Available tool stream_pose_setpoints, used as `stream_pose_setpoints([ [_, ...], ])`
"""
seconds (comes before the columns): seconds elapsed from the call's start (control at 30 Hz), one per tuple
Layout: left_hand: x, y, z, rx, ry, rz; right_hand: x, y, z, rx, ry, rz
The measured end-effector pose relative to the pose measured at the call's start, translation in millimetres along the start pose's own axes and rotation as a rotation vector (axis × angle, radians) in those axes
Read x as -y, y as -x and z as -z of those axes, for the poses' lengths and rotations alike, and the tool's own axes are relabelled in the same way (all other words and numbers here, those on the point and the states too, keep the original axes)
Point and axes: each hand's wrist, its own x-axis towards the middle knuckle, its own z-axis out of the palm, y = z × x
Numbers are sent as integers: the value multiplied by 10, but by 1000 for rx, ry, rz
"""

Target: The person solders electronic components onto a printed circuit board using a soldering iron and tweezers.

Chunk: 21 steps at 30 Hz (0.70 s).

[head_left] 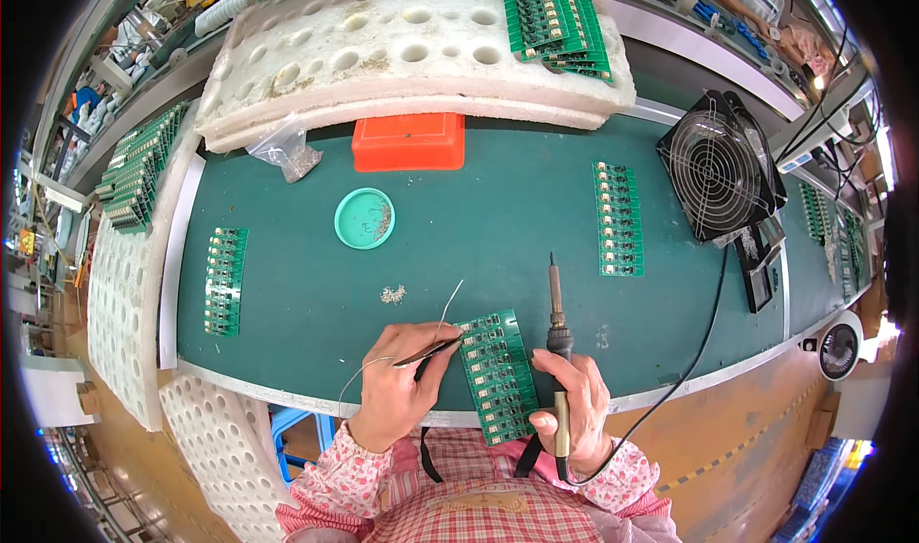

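Observation:
My left hand [397, 385] grips dark tweezers [428, 352] and a thin solder wire [448, 305] that curves up past the fingers. The tweezer tips touch the left edge of a green circuit board panel [498, 375] lying at the near edge of the green conveyor belt [498, 217]. My right hand [574, 404] holds a soldering iron [556, 323] by its handle, tip pointing away from me, just right of the panel. Its black cable [704, 337] loops off to the right.
Two more green panels lie on the belt, one at the left [225, 281] and one at the right [618, 219]. A round teal dish [365, 218], an orange box [409, 142], a plastic bag [284, 148], a black fan [718, 168] and white foam trays [402, 45] holding stacked boards surround them.

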Motion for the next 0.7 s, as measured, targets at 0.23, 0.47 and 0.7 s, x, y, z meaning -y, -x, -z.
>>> stream_pose_setpoints([
  [0.23, -21, -13, 7, 12, -27, 5, -4, -19, -5, -11, -8, 15],
  [0.47, -4, 3, 7, 21, -16, 2, 19, -78, 27, -33, -69, 39],
  [0.7, -39, -13, 4, 10, -16, 15, 37, -145, 22, -287, -197, -31],
])
